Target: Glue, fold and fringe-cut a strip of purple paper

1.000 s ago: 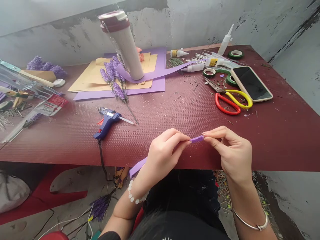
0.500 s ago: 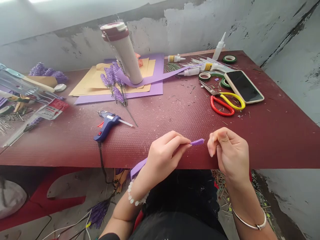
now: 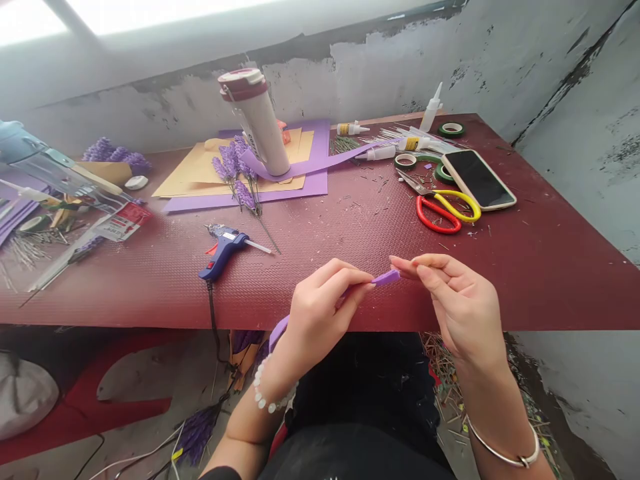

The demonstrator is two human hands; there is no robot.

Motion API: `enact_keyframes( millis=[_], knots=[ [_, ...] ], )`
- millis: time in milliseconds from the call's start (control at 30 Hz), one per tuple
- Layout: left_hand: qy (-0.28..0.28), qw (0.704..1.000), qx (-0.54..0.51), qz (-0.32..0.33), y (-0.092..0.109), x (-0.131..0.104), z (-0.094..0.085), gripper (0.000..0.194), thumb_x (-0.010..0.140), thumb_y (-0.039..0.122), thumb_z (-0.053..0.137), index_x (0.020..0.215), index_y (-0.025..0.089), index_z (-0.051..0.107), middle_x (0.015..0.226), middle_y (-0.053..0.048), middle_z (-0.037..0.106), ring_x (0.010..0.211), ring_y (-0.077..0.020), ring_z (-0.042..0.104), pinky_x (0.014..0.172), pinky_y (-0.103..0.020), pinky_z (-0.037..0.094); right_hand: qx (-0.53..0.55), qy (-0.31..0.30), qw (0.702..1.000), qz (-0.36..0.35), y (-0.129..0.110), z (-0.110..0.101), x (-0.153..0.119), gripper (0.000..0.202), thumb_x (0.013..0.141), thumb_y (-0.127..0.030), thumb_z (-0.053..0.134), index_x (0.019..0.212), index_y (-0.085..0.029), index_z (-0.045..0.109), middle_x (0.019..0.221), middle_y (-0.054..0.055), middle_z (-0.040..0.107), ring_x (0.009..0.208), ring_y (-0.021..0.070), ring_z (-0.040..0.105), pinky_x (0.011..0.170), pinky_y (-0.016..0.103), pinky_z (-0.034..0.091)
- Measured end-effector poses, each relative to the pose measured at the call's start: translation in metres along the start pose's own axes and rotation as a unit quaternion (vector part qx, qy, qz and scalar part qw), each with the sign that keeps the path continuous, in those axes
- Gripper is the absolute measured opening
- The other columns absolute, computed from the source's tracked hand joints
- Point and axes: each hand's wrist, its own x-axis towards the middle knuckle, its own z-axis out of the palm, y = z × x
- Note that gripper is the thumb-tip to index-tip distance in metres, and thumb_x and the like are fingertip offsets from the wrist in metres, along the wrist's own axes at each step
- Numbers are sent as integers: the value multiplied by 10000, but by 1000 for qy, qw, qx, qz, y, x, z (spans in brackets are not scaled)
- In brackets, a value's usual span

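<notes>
**Purple paper strip pinched in left hand; lidded tumbler stands behind**

The left hand (image 3: 323, 300) is clamped on a purple paper strip (image 3: 386, 278), held between thumb and fingertips above the table's (image 3: 550, 280) near edge. The right hand (image 3: 463, 300) is just beside the strip's free end; I cannot tell whether its thumb and forefinger meet or hold anything.

A tumbler (image 3: 263, 130) with a maroon-and-white lid stands on tan and purple sheets (image 3: 190, 172); the lid hides its contents. Toward the back right, a translucent dropper bottle (image 3: 431, 113) stands upright, its nozzle pointing up, while a small yellow-labelled bottle (image 3: 351, 129) and a white nozzle bottle (image 3: 379, 153) lie on their sides. On the far left is a clear plastic container (image 3: 43, 160) with a pale blue top; what is inside it is hard to tell.

The tumbler carries dark lettering, too slanted to read. The print on the yellow label and on a red-and-white label (image 3: 123, 223) near the clear container is too small to make out.
</notes>
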Motion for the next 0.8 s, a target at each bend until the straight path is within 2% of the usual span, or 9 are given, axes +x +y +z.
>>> enact_keyframes(
  millis=[200, 333, 467, 633, 700, 800],
  knots=[
    [0, 1000, -2, 1, 4, -3, -1, 124, 1043, 89, 745, 993, 202, 732, 884, 8, 791, 778, -106, 765, 746, -184, 619, -12, -8, 1000, 5, 1, -2, -4, 276, 732, -312, 1023, 977, -281, 900, 903, 40, 915, 870, 269, 889, 826, 400, 731],
    [2, 1000, -5, 1, 5, -5, -1, 122, 1044, 85, 742, 994, 196, 735, 878, 5, 784, 772, -104, 757, 736, -180, 611, -46, -2, 998, -31, 3, -3, -6, 130, 754, -347, 1005, 798, -286, 898, 906, 56, 912, 805, 246, 855, 686, 350, 689],
    [3, 1000, -10, -3, 6, -8, -2, 117, 1042, 91, 748, 991, 196, 737, 871, 8, 779, 769, -103, 756, 737, -177, 610, -90, 34, 993, -65, 6, -2, -9, 161, 752, -366, 997, 722, -277, 867, 740, 26, 855, 718, 228, 808, 706, 365, 673],
    [7, 1000, -11, -6, 6, -11, -3, 120, 1044, 87, 742, 997, 196, 735, 874, 6, 779, 769, -105, 756, 732, -181, 614, -111, 44, 991, -67, 4, 4, -14, 221, 697, -348, 1015, 636, -272, 816, 634, 1, 804, 595, 198, 754, 588, 314, 630],
    [10, 1000, -9, -12, 6, -11, -4, 133, 1042, 74, 733, 996, 199, 732, 875, 5, 781, 764, -106, 754, 730, -185, 621, -118, 56, 990, -58, 3, 5, -15, 182, 704, -353, 996, 654, -279, 838, 650, 10, 822, 610, 212, 772, 599, 327, 645],
    [11, 1000, -6, -26, 6, -13, -4, 139, 1046, 74, 720, 993, 203, 735, 870, 3, 783, 759, -113, 754, 724, -198, 630, -101, 62, 992, -45, 5, 5, -14, 106, 768, -367, 958, 744, -291, 888, 763, 29, 877, 725, 238, 834, 727, 369, 704]
  ],
)
